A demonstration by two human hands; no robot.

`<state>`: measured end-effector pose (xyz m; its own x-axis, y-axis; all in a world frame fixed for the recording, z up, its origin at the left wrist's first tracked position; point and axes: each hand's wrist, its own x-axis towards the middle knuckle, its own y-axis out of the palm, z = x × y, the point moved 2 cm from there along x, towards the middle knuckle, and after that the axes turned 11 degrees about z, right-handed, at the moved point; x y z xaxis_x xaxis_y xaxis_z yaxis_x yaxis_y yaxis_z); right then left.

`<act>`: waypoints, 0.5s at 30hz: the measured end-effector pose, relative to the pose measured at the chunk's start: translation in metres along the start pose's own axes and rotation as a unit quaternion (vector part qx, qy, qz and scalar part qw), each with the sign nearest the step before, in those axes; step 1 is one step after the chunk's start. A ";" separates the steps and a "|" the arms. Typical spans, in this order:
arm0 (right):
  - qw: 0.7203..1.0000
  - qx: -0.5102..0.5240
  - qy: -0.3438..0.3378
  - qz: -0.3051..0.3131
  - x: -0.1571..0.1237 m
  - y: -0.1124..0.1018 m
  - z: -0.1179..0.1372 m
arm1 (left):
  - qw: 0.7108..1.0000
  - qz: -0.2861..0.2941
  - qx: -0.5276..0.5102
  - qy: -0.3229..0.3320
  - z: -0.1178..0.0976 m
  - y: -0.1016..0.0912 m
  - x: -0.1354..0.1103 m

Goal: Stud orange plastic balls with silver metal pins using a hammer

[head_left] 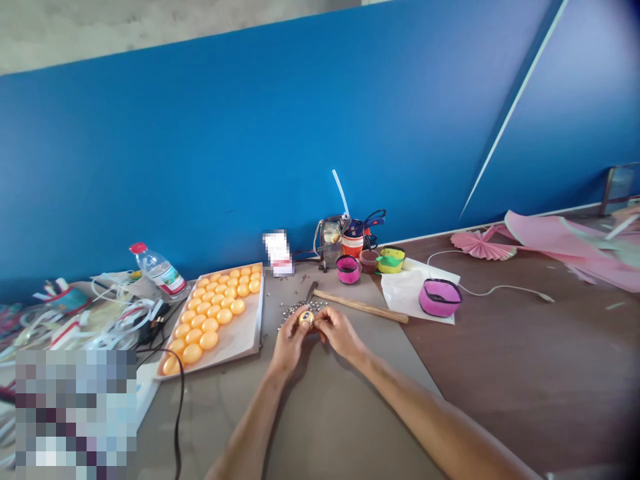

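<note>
Between my two hands, over the grey mat, is a small orange ball (306, 319) with dark marks on its upper side. The fingers of my left hand (289, 339) are closed around it. At its right side my right hand (340, 331) pinches with thumb and finger; whatever is in that pinch is too small to make out. Just beyond my hands lies a scatter of small metal bits (290, 309). A hammer (360, 307) with a wooden handle rests behind them. To the left, a shallow box (245, 333) holds rows of plain orange balls (210, 325).
A plastic bottle (163, 273) leans at the back left near tangled cables and strips. Behind the hammer stand a magenta pouch (348, 269), a yellow pouch (391, 260) and a red cup (353, 245). Another magenta pouch (440, 298) sits on white paper. Far right, a person's hand (627, 217) is by pink paper (565, 243).
</note>
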<state>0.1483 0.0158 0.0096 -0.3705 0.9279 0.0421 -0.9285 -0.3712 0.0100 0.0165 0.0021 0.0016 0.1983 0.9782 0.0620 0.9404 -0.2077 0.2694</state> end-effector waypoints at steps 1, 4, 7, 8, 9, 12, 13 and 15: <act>1.000 0.019 0.000 0.002 0.001 0.000 0.000 | 1.000 0.007 -0.025 -0.001 -0.001 0.002 0.000; 0.998 0.060 -0.008 0.025 0.005 -0.005 -0.001 | 0.994 0.025 -0.107 -0.011 -0.006 0.006 0.001; 0.997 -0.075 -0.034 -0.005 0.006 -0.016 -0.004 | 0.987 0.020 -0.155 -0.034 -0.011 0.004 0.001; 0.986 -0.158 -0.051 -0.019 0.005 -0.018 -0.005 | 0.985 0.017 -0.166 -0.038 -0.012 0.004 0.001; 0.968 -0.241 -0.067 -0.023 0.004 -0.019 -0.005 | 0.984 0.017 -0.174 -0.040 -0.013 0.003 0.001; 0.894 -0.441 -0.079 0.019 -0.001 -0.014 -0.004 | 0.982 0.024 -0.187 -0.032 -0.015 0.002 0.001; 0.870 -0.486 -0.074 0.037 -0.002 -0.011 -0.003 | 0.981 0.027 -0.188 -0.029 -0.015 0.001 0.001; 0.834 -0.545 -0.068 0.064 -0.002 -0.005 -0.002 | 0.981 0.028 -0.189 -0.024 -0.015 0.001 0.001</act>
<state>0.1539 0.0157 0.0078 -0.5307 0.8431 0.0875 -0.3813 -0.1452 -0.9130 0.0134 0.0033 0.0161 0.2681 0.9624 0.0441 0.7592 -0.2392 0.6053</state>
